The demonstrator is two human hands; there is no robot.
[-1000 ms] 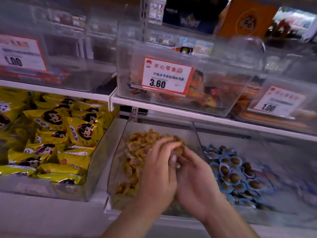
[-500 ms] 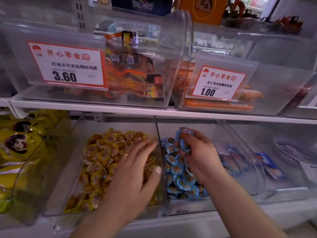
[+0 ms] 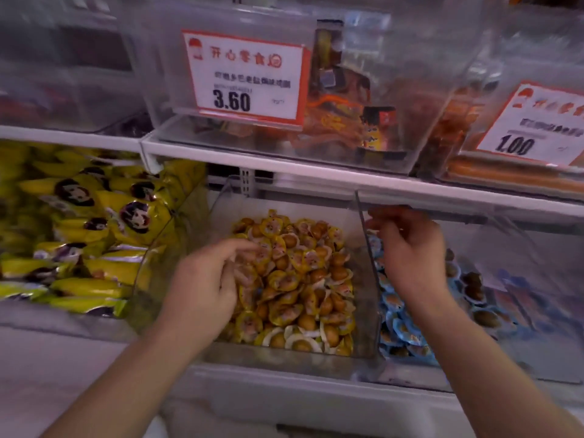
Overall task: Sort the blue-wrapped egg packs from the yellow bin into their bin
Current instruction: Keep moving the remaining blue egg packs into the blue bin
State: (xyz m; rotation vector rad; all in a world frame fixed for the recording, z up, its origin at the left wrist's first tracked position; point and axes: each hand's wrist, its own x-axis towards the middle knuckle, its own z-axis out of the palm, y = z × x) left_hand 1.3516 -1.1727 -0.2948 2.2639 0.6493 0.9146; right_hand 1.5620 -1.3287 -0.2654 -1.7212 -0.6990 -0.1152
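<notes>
A clear bin [image 3: 363,311] on the lower shelf holds a heap of yellow-wrapped egg packs [image 3: 303,279]. Right of its side wall, a second clear bin [image 3: 518,358] holds blue-wrapped egg packs [image 3: 398,330]. My left hand [image 3: 208,286] lies on the left part of the yellow heap, fingers spread and reaching into the packs. My right hand [image 3: 407,248] hovers over the back of the blue bin, fingers loosely bent; nothing shows in it. I see no blue pack in the yellow heap; my left hand covers part of it.
Yellow snack bags [image 3: 79,232] fill the bin on the left. The upper shelf [image 3: 316,175] hangs low over the bins, carrying clear tubs with price tags 3.60 [image 3: 243,77] and 1.00 [image 3: 531,124]. Flat blue packets [image 3: 518,298] lie at the far right.
My right hand held blue packs over the blue bin half a second ago; now it is raised higher toward the back with nothing showing in it. My left hand stays on the yellow heap.
</notes>
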